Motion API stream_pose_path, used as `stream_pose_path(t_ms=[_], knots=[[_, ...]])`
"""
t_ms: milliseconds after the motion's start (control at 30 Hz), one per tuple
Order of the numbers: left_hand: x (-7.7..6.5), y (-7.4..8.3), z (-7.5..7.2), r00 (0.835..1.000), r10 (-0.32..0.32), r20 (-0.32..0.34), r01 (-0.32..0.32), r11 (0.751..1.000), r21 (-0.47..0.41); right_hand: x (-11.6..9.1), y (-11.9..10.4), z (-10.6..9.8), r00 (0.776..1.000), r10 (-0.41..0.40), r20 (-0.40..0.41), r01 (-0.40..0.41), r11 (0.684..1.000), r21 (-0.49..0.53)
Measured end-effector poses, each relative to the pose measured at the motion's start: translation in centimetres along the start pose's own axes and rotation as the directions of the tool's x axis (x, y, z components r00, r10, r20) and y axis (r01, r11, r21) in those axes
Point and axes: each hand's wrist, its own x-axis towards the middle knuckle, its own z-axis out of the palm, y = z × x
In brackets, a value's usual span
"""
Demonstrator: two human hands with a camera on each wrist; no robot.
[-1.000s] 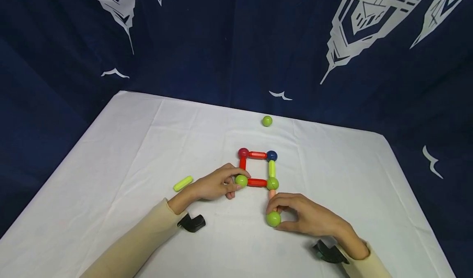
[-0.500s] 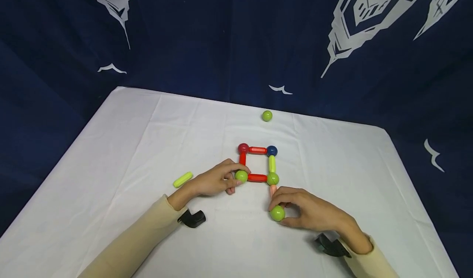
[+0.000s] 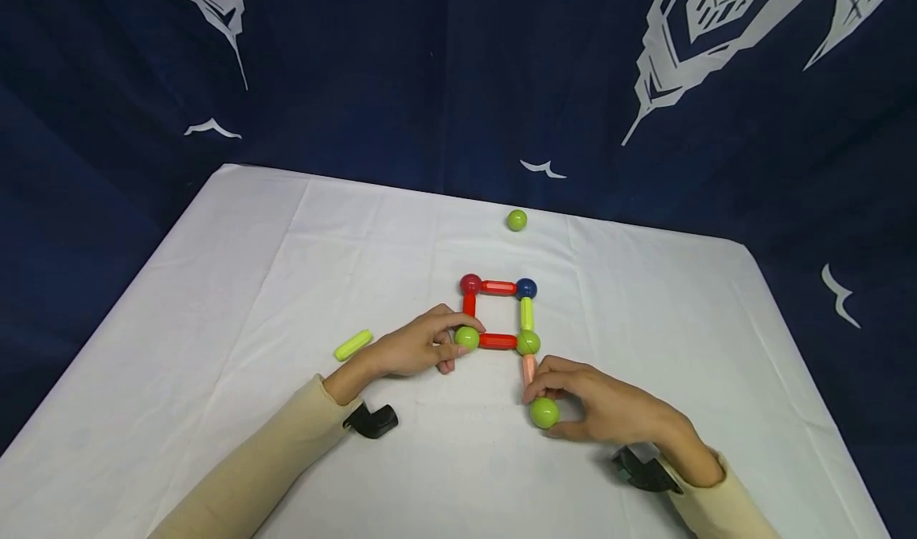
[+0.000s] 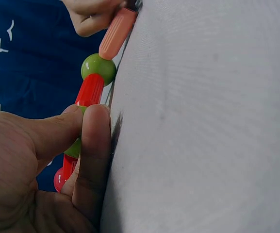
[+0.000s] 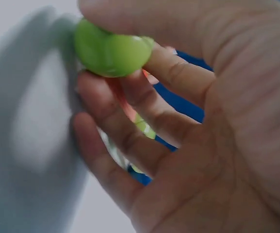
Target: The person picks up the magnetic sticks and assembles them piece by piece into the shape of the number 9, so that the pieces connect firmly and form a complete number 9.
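A square of magnetic rods and balls lies on the table: a dark red ball [image 3: 470, 284] and a blue ball [image 3: 526, 288] at its far corners, green balls at its near ones. Three sides are red rods; the right side is a yellow-green rod [image 3: 527, 314]. My left hand [image 3: 419, 346] pinches the near-left green ball [image 3: 467, 337] between thumb and fingers. From the near-right green ball [image 3: 528, 342] a peach rod [image 3: 528, 369] runs toward me. At its near end my right hand [image 3: 609, 402] holds another green ball [image 5: 113, 51] between thumb and fingertips.
A loose yellow-green rod [image 3: 353, 345] lies left of the left hand. Near the far edge of the white-covered table [image 3: 236, 284] sits a single green ball [image 3: 517, 220]. Behind the table hangs a dark blue curtain [image 3: 372, 69] with white prints.
My right hand has shifted slightly to the right with its green ball, baring more of the peach rod, which tilts a little. My left hand keeps its pinch on the corner ball.
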Motion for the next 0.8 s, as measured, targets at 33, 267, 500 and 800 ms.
stream_pose_path(t_ms=[33,267,500,800], knots=[[0.01,0.0,0.0,1.0,0.0,-0.001,0.0,1.0,0.0,0.09,0.01,0.09,1.0,0.003,-0.01,-0.003,1.0,-0.006],[0.0,0.04,-0.01,1.0,-0.011,-0.004,0.011,1.0,0.0,0.46,-0.01,0.53,1.0,0.009,-0.028,-0.01,0.999,-0.04],[-0.02,0.08,0.0,1.0,-0.01,-0.004,0.01,1.0,-0.005,0.7,-0.21,0.75,0.999,0.016,-0.028,-0.019,0.997,-0.077],[0.05,0.01,0.07,1.0,-0.026,-0.001,0.026,0.999,-0.034,0.84,-0.46,1.03,0.997,0.068,-0.048,-0.074,0.988,-0.134]])
